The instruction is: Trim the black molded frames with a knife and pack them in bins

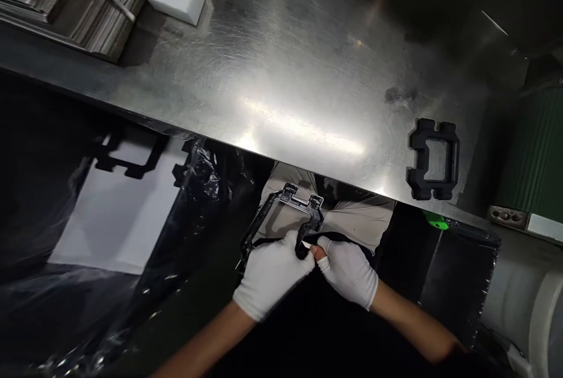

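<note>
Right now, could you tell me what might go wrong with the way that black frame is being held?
Both gloved hands, left hand and right hand, pinch the thin black frame at one corner below the table edge; it could twist, snap or drop. The black block sits near that edge and might be knocked off.

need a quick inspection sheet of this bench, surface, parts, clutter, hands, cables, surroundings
surface: steel table, scratched, shiny with glare
job's things: black plastic frame held below the table edge over the lap
clutter: second black frame lying flat near the table edge; white box at the far side
grippers: left hand and right hand, both in white gloves, gripping the frame's lower end
cables: nothing seen
surroundings: clear plastic bag with more black parts at left; green object under the table edge; green belt at right
</note>
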Tool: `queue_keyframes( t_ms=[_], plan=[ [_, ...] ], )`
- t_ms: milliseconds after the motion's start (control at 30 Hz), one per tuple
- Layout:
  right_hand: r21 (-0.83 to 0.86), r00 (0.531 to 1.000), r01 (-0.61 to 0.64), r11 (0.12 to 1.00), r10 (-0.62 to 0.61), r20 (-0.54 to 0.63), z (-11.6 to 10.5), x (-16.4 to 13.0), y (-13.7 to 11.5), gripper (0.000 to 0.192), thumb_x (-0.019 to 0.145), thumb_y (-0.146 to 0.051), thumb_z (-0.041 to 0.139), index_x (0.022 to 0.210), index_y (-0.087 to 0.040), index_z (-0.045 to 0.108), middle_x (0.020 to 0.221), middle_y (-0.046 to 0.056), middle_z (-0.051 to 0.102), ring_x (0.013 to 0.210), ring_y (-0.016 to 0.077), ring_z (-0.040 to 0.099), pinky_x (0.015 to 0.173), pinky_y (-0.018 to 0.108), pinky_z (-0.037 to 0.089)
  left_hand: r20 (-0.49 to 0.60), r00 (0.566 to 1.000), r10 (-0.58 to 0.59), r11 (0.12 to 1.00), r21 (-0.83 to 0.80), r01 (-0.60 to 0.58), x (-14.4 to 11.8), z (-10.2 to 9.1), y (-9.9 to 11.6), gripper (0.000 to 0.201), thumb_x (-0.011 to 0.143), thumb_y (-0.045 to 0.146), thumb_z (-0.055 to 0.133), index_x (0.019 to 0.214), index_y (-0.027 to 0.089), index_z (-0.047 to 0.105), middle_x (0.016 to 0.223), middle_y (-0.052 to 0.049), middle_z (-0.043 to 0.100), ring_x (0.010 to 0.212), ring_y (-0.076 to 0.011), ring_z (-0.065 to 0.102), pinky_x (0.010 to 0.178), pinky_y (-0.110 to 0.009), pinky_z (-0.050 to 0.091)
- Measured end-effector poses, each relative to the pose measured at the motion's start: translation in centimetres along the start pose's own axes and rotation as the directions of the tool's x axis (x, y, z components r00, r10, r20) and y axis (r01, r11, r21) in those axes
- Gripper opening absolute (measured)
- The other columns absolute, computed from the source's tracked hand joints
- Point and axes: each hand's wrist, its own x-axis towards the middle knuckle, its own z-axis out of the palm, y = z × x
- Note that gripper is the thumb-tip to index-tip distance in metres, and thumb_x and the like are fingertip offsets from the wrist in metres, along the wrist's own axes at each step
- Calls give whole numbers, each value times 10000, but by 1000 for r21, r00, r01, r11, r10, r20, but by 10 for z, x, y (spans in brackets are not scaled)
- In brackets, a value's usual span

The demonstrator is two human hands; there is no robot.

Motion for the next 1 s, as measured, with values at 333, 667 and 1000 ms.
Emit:
queue_keyframes(
  t_ms=[333,667,1000],
  plan=[
    [32,998,-63,998,63,-5,5,-3,-3,418,1210,-462,339,1050,-233,649,920,32,795,791,191,738,612,316,254,-92,995,-26,999,38,30,-3,13,-2,471,970,631,582,924,189,737,766,-127,804,767,-360,801,689,-394,476],
    [130,995,-81,988,88,-52,18,-1,0,408,1203,-471,330,1041,-229,616,879,32,758,759,190,701,623,310,240,-79,995,-59,998,-29,56,-1,10,1,468,956,623,593,912,185,752,715,-120,776,744,-377,788,647,-381,426],
    [633,946,90,769,133,-296,25,-4,24,499,1103,-698,407,861,-264,454,758,-25,540,690,176,524,684,286,404,-48,985,-166,986,27,167,1,2,9,471,969,634,525,1019,211,725,792,-97,810,822,-353,821,724,-396,530]
  ],
)
